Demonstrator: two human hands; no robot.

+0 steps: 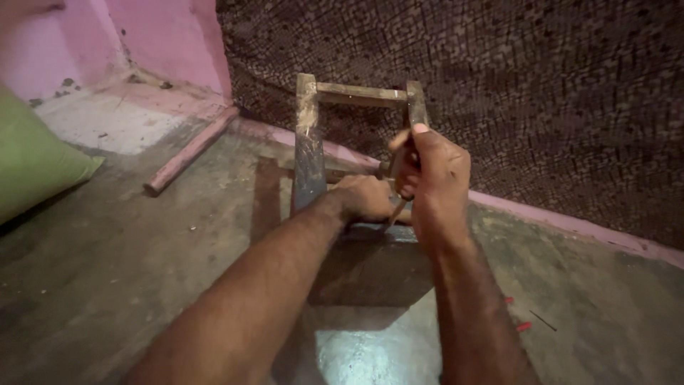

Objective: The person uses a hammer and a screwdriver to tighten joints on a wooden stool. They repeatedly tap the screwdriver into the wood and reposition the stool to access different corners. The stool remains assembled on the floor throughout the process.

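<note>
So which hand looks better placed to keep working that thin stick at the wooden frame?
Probably the right hand: it grips the thin stick beside the wooden frame. The left hand sits lower, apparently steadying the frame's base.

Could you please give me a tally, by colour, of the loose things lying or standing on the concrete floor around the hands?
Brown weathered wooden frame with two uprights and a top bar, which both hands hold or touch: 1
Pink round pole lying by the wall: 1
Green bulging sack at the left edge: 1
Small red bits on the floor at the right: 2
Total: 5
</note>
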